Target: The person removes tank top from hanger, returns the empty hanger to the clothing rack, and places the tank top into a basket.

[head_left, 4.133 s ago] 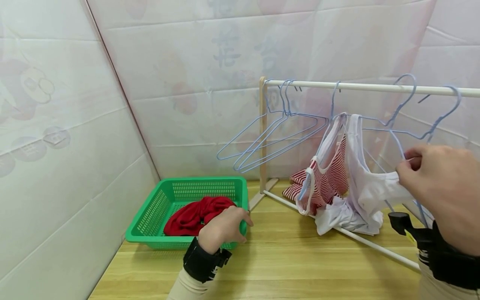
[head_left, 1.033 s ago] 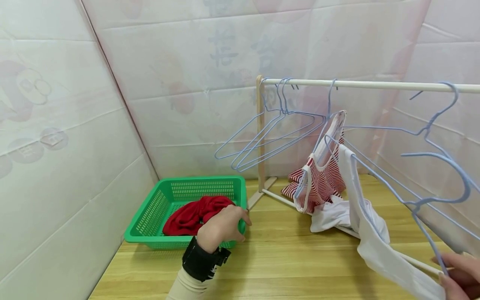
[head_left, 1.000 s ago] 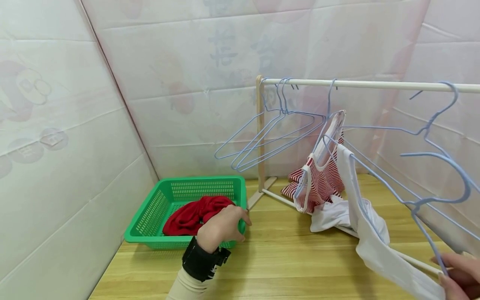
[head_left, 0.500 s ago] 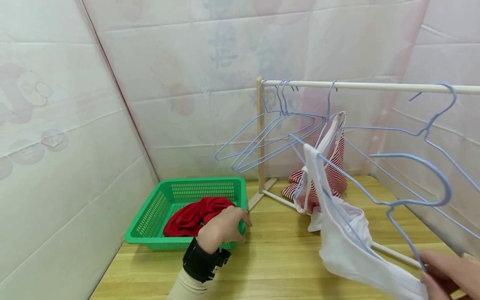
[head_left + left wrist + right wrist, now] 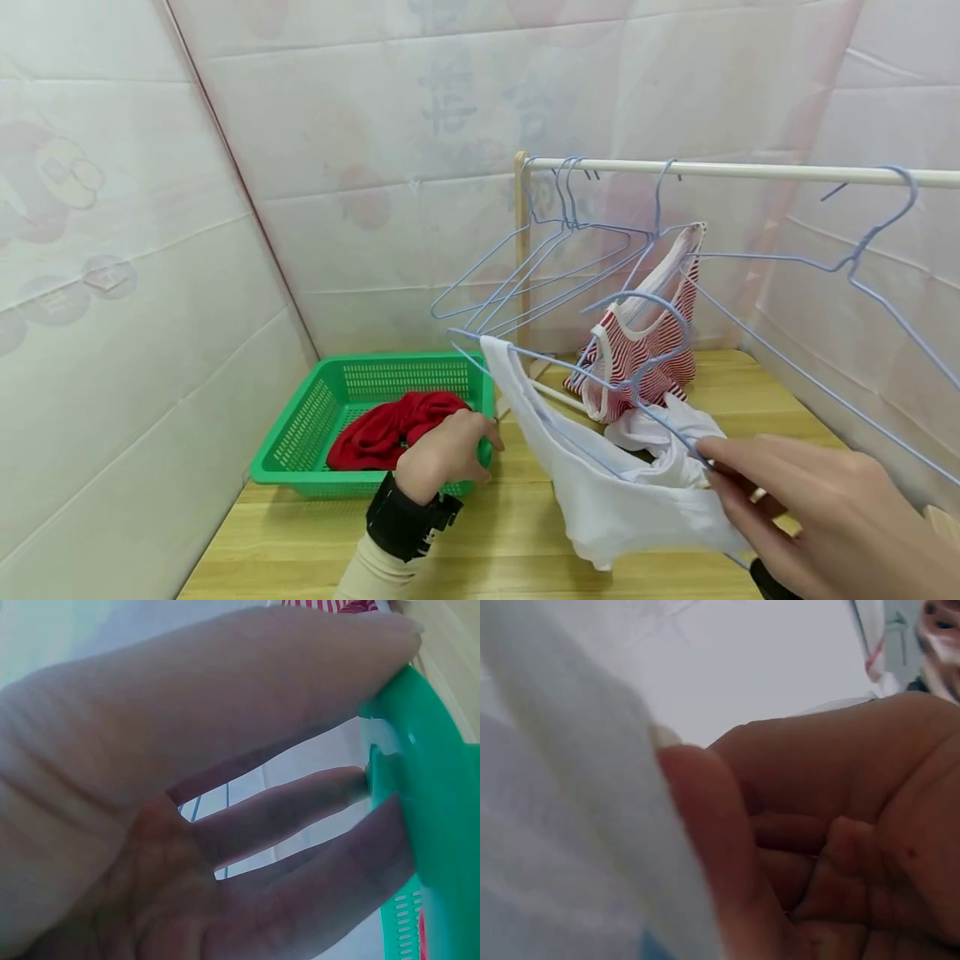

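Note:
My right hand (image 5: 817, 508) pinches one arm of a blue wire hanger (image 5: 632, 386) and the white cloth on it. The hanger is off the rail, tilted, its hook upward; a white tank top (image 5: 607, 508) drapes from it over the table. In the right wrist view the white fabric (image 5: 592, 787) lies against my fingertips. My left hand (image 5: 448, 454) holds the right rim of a green basket (image 5: 322, 479), in which a crumpled red garment (image 5: 401, 429) lies. The left wrist view shows thumb and fingers meeting the green rim (image 5: 442, 810).
A white rail (image 5: 750, 171) on a wooden post (image 5: 522, 250) carries several blue hangers. A red-striped tank top (image 5: 660, 358) hangs mid-rail, its lower part near the table (image 5: 300, 550). One bare hanger (image 5: 776, 256) hangs at the right.
The hanger with the white tank top has come off the rail. My right hand has carried it down, then leftward toward the middle of the table. My left hand stays at the basket.

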### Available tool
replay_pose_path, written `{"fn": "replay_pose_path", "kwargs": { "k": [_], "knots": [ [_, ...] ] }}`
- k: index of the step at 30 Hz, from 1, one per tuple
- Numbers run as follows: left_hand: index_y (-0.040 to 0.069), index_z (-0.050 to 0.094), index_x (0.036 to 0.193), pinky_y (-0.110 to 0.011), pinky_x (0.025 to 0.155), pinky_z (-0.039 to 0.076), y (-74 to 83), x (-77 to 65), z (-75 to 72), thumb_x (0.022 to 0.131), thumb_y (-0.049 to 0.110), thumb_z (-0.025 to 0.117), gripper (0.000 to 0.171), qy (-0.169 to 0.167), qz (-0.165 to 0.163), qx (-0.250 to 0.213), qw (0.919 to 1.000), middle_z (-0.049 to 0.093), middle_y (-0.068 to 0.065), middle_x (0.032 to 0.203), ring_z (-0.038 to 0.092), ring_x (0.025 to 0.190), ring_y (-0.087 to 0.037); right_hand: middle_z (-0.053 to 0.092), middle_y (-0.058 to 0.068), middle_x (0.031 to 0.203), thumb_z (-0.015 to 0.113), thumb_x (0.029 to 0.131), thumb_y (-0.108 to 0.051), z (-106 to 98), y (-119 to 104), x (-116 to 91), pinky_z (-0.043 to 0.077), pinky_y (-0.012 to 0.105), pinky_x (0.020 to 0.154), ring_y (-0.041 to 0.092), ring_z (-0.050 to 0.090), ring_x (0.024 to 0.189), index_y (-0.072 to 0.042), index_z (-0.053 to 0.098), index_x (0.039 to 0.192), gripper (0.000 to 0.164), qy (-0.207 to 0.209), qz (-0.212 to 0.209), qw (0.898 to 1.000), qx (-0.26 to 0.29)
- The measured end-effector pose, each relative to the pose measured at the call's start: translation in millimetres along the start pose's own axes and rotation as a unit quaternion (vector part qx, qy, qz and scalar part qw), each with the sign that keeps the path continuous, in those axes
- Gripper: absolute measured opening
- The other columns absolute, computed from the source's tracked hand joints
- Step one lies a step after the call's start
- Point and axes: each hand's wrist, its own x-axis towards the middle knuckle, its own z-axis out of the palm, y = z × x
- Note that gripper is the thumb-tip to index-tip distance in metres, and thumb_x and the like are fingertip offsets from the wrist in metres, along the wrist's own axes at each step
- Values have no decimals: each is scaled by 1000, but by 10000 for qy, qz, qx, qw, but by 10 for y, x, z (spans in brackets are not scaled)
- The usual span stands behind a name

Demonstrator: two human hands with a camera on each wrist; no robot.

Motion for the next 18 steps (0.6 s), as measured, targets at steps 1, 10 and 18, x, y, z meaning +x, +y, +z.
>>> {"fn": "replay_pose_path", "kwargs": {
  "k": [1,10,18],
  "knots": [
    [14,81,107,-36,89,60,-1,3,2,76,12,92,34,6,-4,9,10000,70,-6,135,65,120,-26,68,-23,95,63,100,-48,-146,-287,332,48,6,59,-14,57,74,-29,74,113,25,-9,-61,9999,-147],
    [12,80,105,-36,87,60,-12,0,10,75,12,93,34,120,66,-22,9999,76,-3,113,69,104,-20,66,-23,80,44,108,-41,-221,-559,1000,46,7,60,-14,55,68,-22,73,95,37,-23,-273,9993,253],
    [12,80,106,-34,86,59,-5,13,3,75,13,93,34,86,8,-16,10000,77,-1,114,69,104,-19,71,-13,79,81,60,7,-79,-389,1039,41,9,56,-8,51,65,-17,78,91,39,103,8,9999,94]
  ]
}}
